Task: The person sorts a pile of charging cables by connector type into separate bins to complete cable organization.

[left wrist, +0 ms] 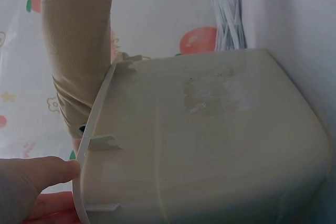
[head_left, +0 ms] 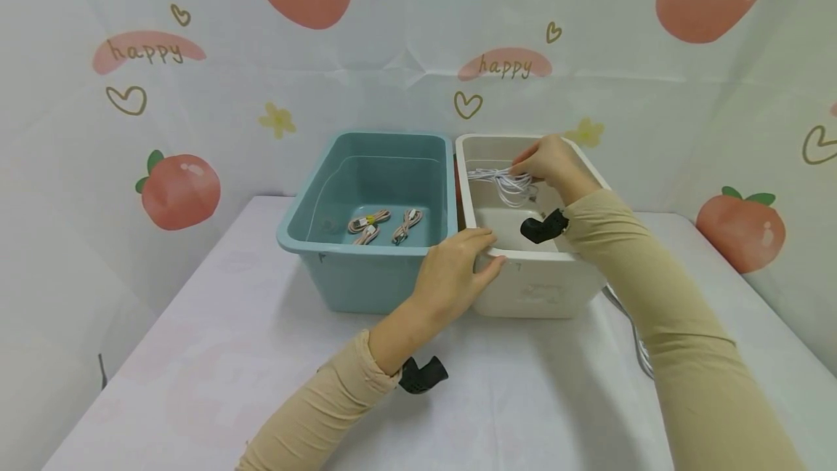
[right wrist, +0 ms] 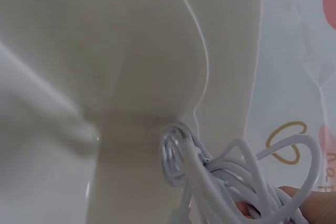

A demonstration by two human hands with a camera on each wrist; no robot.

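Left hand (head_left: 458,271) gripped the white bin (head_left: 536,289) rim; right hand (head_left: 549,162) fingers pinched a white cable bundle (head_left: 506,182), fingertips mostly hidden.

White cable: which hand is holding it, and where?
The right hand pinches the white cable at the top of its bunched loops. The left hand grips the white bin's front rim.

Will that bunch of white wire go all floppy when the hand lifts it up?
Probably yes. The white cable bundle that the right hand pinches hangs in loose loops, so it likely droops. Nothing visibly ties it, so loops may slide apart. It seems light.
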